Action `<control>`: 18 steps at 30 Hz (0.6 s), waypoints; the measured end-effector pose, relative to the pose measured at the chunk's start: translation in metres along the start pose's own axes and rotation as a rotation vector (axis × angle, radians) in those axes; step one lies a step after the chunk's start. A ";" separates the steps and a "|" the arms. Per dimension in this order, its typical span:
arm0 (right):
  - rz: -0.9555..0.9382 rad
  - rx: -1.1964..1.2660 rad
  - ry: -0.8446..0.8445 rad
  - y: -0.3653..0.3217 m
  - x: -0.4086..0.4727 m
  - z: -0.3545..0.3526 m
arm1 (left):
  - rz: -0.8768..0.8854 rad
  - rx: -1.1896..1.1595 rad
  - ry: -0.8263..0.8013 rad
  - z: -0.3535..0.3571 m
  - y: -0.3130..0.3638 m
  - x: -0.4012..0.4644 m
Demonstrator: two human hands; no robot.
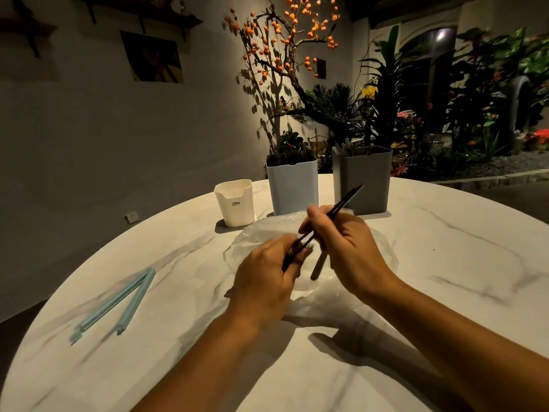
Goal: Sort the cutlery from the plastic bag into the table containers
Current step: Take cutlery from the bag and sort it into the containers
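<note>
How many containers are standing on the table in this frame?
3, in a row at the far edge: a small white container on the left, a light blue container in the middle, a grey container on the right.

1. Table (445, 263): smooth white marble-look top, grey veins, soft sheen.
2. Bag (383, 251): thin clear crinkled plastic.
3. Three containers (292, 188): matt plastic.
4. Chopsticks (346, 200): dark, smooth.

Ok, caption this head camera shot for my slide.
Both hands, left hand and right hand, hold dark chopsticks over the plastic bag.
</note>
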State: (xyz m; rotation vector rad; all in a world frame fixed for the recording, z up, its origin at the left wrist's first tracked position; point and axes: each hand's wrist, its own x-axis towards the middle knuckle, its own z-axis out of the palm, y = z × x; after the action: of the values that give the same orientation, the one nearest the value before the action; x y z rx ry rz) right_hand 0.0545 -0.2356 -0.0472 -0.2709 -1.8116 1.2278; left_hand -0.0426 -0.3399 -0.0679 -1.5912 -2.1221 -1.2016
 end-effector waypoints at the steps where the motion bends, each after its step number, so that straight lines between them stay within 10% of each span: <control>1: 0.027 0.032 0.046 -0.001 0.002 -0.001 | 0.004 0.054 0.034 -0.003 0.001 0.003; 7: 0.168 0.104 0.161 -0.006 0.009 -0.004 | 0.062 0.387 0.120 -0.016 -0.002 0.007; 13: 0.268 0.226 -0.214 -0.010 0.004 -0.010 | -0.310 0.378 0.291 -0.020 -0.014 0.006; 18: 0.427 0.343 -0.356 -0.008 0.007 -0.019 | -0.268 0.498 0.415 -0.020 -0.024 0.010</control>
State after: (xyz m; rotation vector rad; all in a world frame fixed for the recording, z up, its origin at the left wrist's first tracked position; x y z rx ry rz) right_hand 0.0680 -0.2233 -0.0348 -0.2631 -1.8499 1.9642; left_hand -0.0730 -0.3488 -0.0604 -0.7924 -2.1614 -0.8718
